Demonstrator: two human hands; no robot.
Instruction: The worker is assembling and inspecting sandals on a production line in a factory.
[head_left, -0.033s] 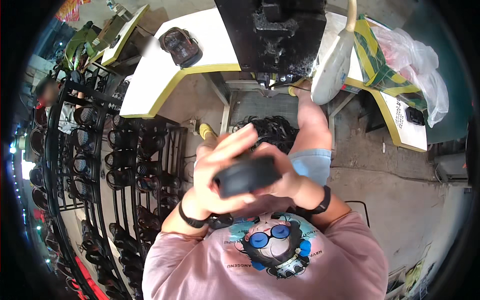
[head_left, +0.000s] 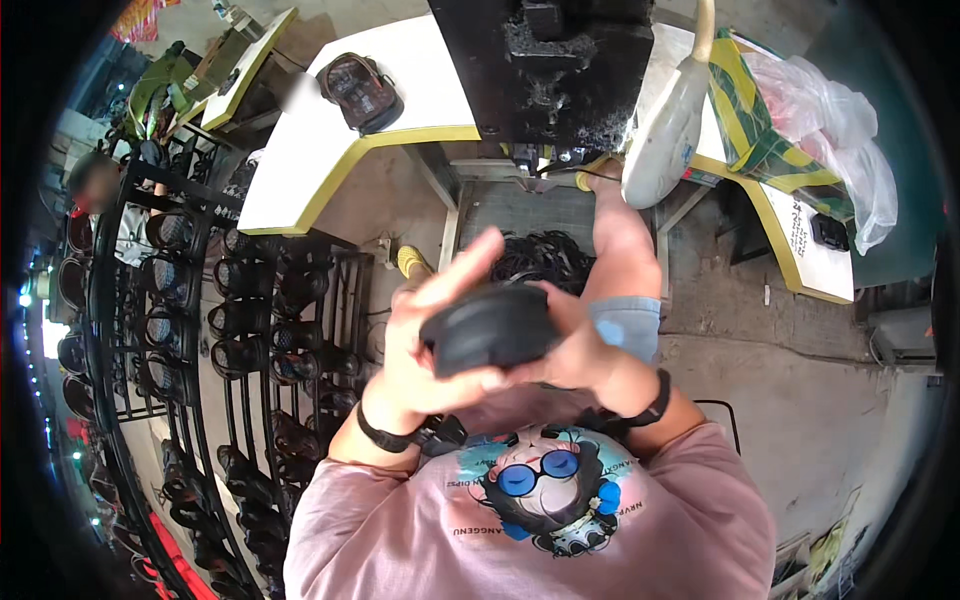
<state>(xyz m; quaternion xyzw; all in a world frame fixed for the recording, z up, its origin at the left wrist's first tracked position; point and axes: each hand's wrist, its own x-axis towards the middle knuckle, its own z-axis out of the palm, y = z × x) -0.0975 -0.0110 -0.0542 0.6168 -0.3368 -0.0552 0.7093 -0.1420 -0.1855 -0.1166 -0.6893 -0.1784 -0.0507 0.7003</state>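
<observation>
Holding a dark rubber shoe sole (head_left: 492, 328) up in front of your chest, you have both hands closed around it. Your left hand (head_left: 425, 345) wraps its near-left end, palm under it and fingers (head_left: 462, 268) stretched up and across its far edge. Your right hand (head_left: 572, 350) clamps the opposite end, thumb on the upper face and the other fingers tucked beneath, so the sole sits between the two palms with its smooth dark face turned up toward you. It touches nothing but your hands. A black band circles each wrist just behind the grip.

Beyond the sole, further from you, lies a tangle of black cords or straps (head_left: 545, 258) on the floor. Further out again stands a black machine (head_left: 545, 70) on a white workbench with a yellow edge (head_left: 300, 170). A dark shoe (head_left: 360, 92) rests on that bench, well off to the far left of your grip. To the far right of the sole, a white curved lamp head or cover (head_left: 665, 135) hangs by the machine, and past it a clear plastic bag (head_left: 830, 130) lies on another table. To the left of your left hand stands a black metal rack (head_left: 200, 330) filled with rows of dark shoes, well apart from the sole.
</observation>
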